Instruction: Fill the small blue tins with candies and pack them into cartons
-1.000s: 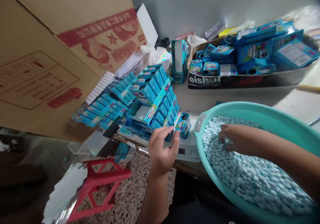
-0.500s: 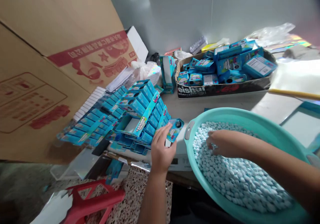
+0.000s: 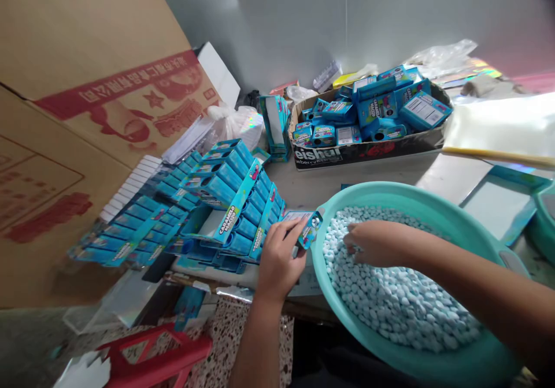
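Box (image 3: 308, 235) newly tipped, long axis aslant toward basin (image 3: 459, 215)

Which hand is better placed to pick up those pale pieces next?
Probably the right hand: it is inside the teal tub, at the pale pieces, while the left hand is holding a small blue box.

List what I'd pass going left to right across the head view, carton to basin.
Cardboard carton → stacked blue trays → left hand → small blue box → turquoise basin.
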Tool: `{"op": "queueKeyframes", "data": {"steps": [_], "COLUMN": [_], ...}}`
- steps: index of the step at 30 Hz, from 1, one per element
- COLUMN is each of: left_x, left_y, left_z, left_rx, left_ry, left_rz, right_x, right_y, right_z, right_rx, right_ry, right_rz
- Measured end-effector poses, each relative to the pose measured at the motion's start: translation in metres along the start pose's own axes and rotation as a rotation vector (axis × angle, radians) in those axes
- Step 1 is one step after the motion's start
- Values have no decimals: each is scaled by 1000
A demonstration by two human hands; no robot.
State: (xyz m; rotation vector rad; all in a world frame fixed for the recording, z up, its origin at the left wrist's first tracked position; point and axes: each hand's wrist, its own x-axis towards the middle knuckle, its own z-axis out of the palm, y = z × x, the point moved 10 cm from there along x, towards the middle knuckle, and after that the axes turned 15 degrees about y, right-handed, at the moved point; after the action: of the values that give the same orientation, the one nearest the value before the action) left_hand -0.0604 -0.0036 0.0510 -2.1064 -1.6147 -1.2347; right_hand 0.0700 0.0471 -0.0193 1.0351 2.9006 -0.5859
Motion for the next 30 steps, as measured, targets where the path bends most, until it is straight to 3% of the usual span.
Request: {"op": "queueKeyframes", "data": {"steps": [5, 8, 11, 14, 22, 30], "left_x": [-25, -48, -58, -57, -53, -53], "left_y": [-44, -70, -78, -79, -72, -67], "left_z": [-8, 4, 10, 1, -33, -48], "left_rx": [-61, -99, -192, -274, -290, -276], "left_ry": [171, 92, 44, 116, 298, 395], "left_rz": [-405, -654, -761, -762, -593, -530], "right_x": [0, 1, 2, 1, 0, 0], "right_y": [2, 4, 4, 3, 5, 6], "right_z": [2, 5, 7, 6, 6, 10], "right_rx": [4, 1, -1, 8, 23, 16], "right_ry": [-7, -16, -26, -36, -60, -95], "right_rz": [7, 17, 15, 16, 38, 38]}}
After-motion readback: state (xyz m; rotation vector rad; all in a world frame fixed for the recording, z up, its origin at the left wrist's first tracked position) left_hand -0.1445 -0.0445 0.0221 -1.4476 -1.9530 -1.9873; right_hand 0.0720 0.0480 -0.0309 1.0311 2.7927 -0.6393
